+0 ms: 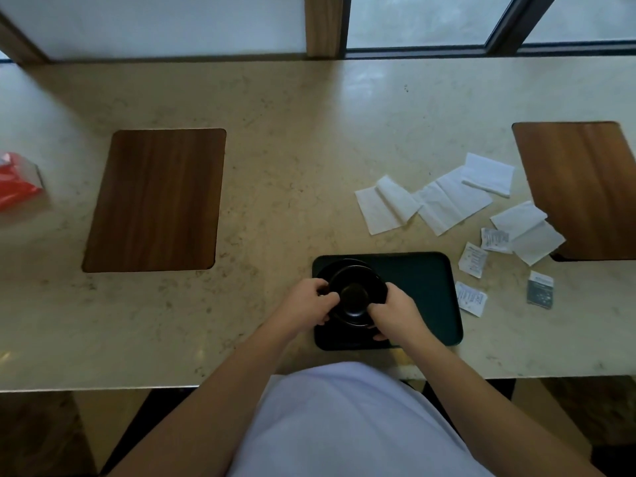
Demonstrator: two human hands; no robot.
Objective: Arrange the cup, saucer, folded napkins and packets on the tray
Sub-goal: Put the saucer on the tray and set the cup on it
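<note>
Black cup (354,297) and saucer (347,270) sit at the left end of a dark tray (423,287) near the counter's (292,166) near edge, the left hand (306,304) and right hand (395,313) both curled around the cup's sides. White napkins (444,201) lie unfolded on the counter beyond and right of the tray, with small packets (475,259) scattered just right of it, all still off the tray

A pale stone counter (292,166) fills the frame. Two dark wooden panels sit in it, one left of centre (155,201), one at the right edge (581,187). A red packet (17,180) lies far left.
</note>
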